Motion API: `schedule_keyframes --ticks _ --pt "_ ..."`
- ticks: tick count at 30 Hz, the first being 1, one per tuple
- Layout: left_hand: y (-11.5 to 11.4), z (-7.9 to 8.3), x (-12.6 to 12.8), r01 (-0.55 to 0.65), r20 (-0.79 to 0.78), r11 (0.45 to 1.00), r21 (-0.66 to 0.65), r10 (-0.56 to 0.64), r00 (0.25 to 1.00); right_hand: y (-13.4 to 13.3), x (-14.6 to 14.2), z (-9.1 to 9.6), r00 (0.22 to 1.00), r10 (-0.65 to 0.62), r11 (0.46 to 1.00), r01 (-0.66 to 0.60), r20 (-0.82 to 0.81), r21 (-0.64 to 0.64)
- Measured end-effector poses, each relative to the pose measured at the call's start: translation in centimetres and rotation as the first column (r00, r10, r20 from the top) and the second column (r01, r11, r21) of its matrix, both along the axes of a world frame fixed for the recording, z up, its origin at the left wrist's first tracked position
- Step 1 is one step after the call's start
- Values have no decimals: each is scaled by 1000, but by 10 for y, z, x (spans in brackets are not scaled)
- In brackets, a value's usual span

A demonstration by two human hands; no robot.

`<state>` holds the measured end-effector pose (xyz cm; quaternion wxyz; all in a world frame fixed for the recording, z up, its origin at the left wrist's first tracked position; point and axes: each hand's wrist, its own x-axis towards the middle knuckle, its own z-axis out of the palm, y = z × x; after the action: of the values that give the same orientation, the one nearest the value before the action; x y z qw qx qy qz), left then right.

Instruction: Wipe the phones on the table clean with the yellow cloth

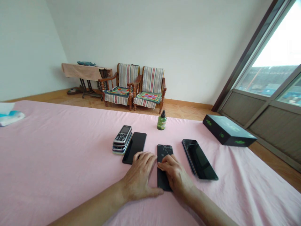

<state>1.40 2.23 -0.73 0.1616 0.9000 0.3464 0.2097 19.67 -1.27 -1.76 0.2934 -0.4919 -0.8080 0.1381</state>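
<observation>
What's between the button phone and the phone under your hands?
A black smartphone lies there, flat on the pink sheet, as the head view shows.

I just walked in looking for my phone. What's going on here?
A person's right hand lies across a speckled black smartphone on a pink sheet. Their left hand sits beside it, thumb at its lower end. Nearby lie two more smartphones, a stack of keypad phones, a green spray bottle and a dark box.
</observation>
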Motion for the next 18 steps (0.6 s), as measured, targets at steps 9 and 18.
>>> schedule_keyframes --ticks 9,18 --pt "3 -4 -1 15 -18 1000 -9 -16 1000 -47 0 -10 997 38 998 -42 -66 -53" --pt "2 -2 -2 42 -42 999 -31 -43 998 3 14 -1 976 -83 997 81 -199 -17"
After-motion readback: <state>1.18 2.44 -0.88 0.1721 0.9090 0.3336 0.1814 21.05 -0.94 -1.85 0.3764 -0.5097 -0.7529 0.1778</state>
